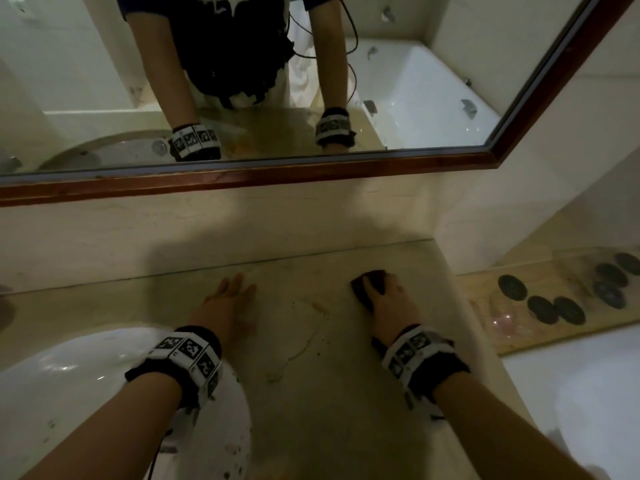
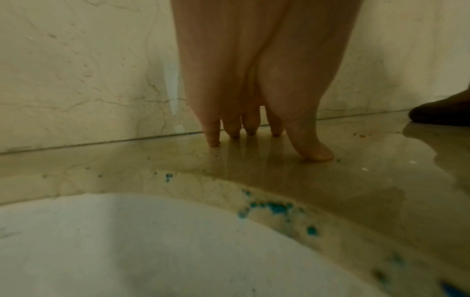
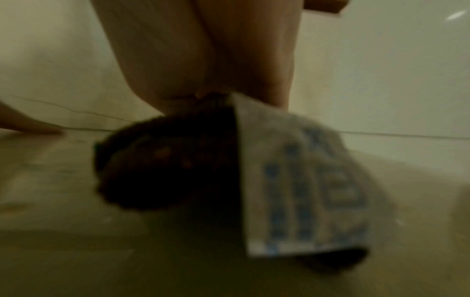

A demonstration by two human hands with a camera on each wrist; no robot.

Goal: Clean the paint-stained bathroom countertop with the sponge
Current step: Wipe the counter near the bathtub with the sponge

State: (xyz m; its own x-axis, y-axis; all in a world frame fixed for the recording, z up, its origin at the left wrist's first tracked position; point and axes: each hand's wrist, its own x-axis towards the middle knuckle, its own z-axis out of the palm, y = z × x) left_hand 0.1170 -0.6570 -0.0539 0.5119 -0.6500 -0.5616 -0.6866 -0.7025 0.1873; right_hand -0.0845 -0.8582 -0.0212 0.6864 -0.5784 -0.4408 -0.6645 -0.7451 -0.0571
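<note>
My right hand (image 1: 384, 296) grips a dark sponge (image 1: 369, 284) and presses it on the beige marble countertop (image 1: 311, 393) near the back wall. In the right wrist view the sponge (image 3: 165, 164) is dark brown with a white printed label (image 3: 300, 180) hanging from it. My left hand (image 1: 228, 296) rests flat on the counter to the left, its straight fingertips (image 2: 213, 138) touching the wet surface. Yellowish smears (image 1: 298, 351) run across the counter between my hands. Blue paint specks (image 2: 274, 208) dot the counter beside the sink rim.
A white sink basin (image 1: 69, 382) sits at the lower left. A wood-framed mirror (image 1: 277, 174) spans the wall behind. Right of the counter lies a wooden board (image 1: 554, 306) with dark round stones, and a white bathtub edge (image 1: 571, 393) beyond the counter's right edge.
</note>
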